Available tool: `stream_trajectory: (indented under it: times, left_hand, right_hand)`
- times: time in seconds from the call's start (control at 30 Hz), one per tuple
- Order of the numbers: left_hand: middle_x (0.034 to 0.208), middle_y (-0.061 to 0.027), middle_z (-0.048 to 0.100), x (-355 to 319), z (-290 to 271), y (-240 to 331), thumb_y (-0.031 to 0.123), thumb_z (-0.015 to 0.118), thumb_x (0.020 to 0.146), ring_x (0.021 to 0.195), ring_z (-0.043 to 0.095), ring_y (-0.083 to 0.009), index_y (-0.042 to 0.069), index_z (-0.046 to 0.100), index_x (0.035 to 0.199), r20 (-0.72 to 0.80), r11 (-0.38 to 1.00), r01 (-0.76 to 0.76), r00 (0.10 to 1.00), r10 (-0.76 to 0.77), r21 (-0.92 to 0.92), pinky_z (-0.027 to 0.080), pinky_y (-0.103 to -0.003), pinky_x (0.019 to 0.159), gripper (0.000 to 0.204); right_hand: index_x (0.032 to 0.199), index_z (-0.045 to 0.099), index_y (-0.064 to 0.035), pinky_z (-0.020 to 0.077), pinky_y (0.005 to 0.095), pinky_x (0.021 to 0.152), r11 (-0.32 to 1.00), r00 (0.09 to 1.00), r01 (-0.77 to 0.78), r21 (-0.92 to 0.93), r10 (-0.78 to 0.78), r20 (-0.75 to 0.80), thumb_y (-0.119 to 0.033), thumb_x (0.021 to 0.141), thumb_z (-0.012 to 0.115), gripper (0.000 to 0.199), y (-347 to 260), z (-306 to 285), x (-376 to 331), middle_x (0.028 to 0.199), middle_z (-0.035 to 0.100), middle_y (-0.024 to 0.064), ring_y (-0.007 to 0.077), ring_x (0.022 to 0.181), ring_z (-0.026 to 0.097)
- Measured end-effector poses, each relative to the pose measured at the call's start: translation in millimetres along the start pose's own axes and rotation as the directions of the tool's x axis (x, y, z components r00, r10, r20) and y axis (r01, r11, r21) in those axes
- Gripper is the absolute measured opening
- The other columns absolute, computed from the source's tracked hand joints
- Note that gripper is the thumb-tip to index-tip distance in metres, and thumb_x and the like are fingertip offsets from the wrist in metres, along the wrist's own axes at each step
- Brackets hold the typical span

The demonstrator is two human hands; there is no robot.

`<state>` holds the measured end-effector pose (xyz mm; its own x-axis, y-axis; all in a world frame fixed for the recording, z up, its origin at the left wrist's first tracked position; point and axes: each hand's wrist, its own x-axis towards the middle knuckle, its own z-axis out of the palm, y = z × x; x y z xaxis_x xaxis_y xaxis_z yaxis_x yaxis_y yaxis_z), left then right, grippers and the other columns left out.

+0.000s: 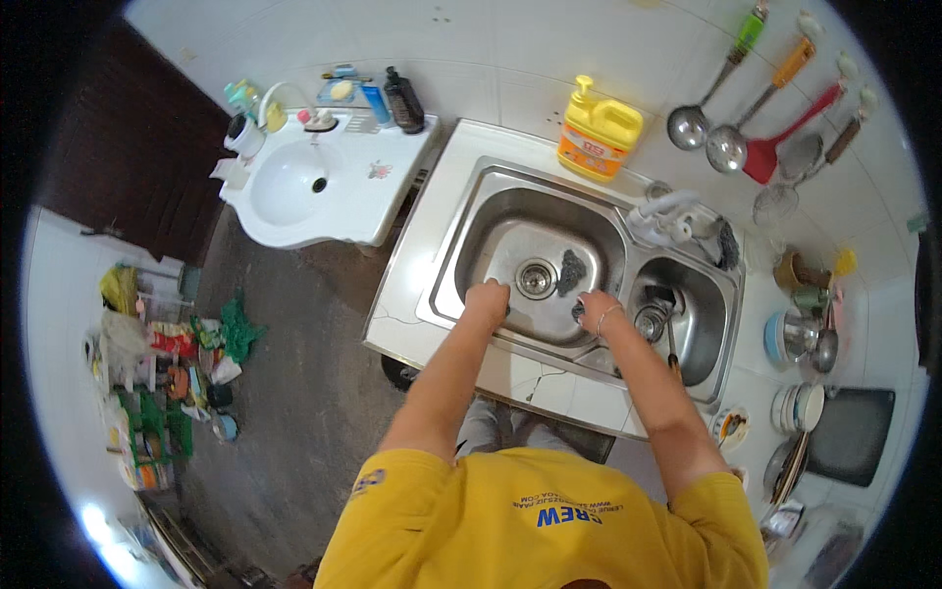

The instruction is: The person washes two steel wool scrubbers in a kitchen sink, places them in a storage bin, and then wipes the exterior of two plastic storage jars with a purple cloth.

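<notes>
Over the near side of the large steel sink basin (478, 245), both my hands are closed. My left hand (487, 302) is at the near-left rim, a small dark bit showing by its fingers. By the near-right side is my right hand (601, 314), with a bracelet at the wrist and something small and dark at its fingertips. What either hand holds is too small to make out. Between and beyond them lie the round drain strainer (536, 279) and a dark grey clump (571, 272) like a steel wool scrubber.
The smaller basin (702, 339) on the right holds metal utensils. Behind stand a yellow pump jug (599, 133) and a white faucet (667, 211). Ladles (689, 128) hang on the wall. Bowls (797, 407) stand right, a white washbasin (294, 187) left.
</notes>
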<state>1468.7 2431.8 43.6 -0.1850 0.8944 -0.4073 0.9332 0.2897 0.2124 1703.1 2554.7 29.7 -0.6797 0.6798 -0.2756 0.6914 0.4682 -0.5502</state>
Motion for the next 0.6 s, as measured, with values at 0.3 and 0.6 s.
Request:
stream_trajectory:
  times: [0.3,0.6]
  left_hand:
    - [0.101,-0.0114,0.06,-69.1,-8.3,-33.4,0.025,0.065,0.082,0.084,0.063,-0.0243,0.005,0.048,0.117,0.105,-0.251,-0.015,0.884,-0.456,-0.968,0.055,-0.034,0.061,0.044]
    - [0.088,-0.0145,0.065,-332.5,23.1,-137.5,0.072,0.028,0.083,0.073,0.064,-0.0234,0.005,0.059,0.104,-0.1,-0.847,-0.415,0.908,-0.406,-0.332,0.051,-0.03,0.056,0.078]
  right_hand:
    - [0.114,0.051,-0.0061,0.0527,0.0367,0.071,0.106,0.943,-0.306,0.946,0.171,0.286,-0.025,0.085,0.061,0.036,-87.4,27.8,-16.7,0.098,0.06,0.012,0.0243,0.078,0.062]
    - [0.123,0.049,-0.0055,0.0538,0.0391,0.071,-0.153,0.584,-0.776,0.613,-0.544,0.603,-0.05,0.093,0.037,0.055,-307.2,141.5,-75.2,0.107,0.062,0.0184,0.0275,0.081,0.064]
